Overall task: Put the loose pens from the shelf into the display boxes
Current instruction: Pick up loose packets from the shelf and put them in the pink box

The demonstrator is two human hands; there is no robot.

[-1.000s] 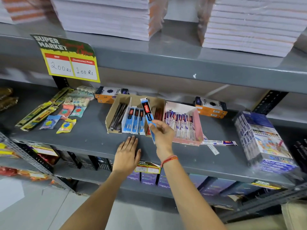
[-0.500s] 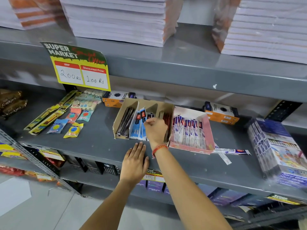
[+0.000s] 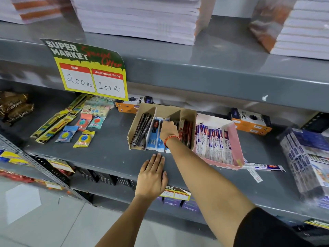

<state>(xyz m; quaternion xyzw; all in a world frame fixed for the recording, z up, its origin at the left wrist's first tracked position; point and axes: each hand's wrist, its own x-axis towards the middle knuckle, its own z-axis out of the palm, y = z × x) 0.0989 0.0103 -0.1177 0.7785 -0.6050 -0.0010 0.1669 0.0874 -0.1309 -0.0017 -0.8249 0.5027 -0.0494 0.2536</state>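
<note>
A brown cardboard display box (image 3: 147, 108) with three compartments stands on the grey shelf (image 3: 106, 154). Dark pens fill its left slot, blue packeted pens (image 3: 154, 139) the middle, red ones (image 3: 187, 132) the right. My right hand (image 3: 168, 130) reaches into the middle slot, fingers pinched on the top of a blue packeted pen among the others. My left hand (image 3: 153, 173) lies flat and open on the shelf's front edge. A pink display box (image 3: 235, 139) of white-and-blue pens sits to the right. Loose packeted pens (image 3: 263, 166) lie on the shelf beside it.
A yellow price sign (image 3: 92, 81) hangs from the upper shelf, which carries paper stacks (image 3: 138, 20). Small packets (image 3: 83, 138) lie at the left, orange boxes (image 3: 251, 122) at the back, and a large wrapped blue pack (image 3: 306, 161) at the right.
My right hand carried the blue packeted pen from above the shelf down into the brown box's middle slot. The left hand stayed flat on the shelf edge. The camera moved closer.
</note>
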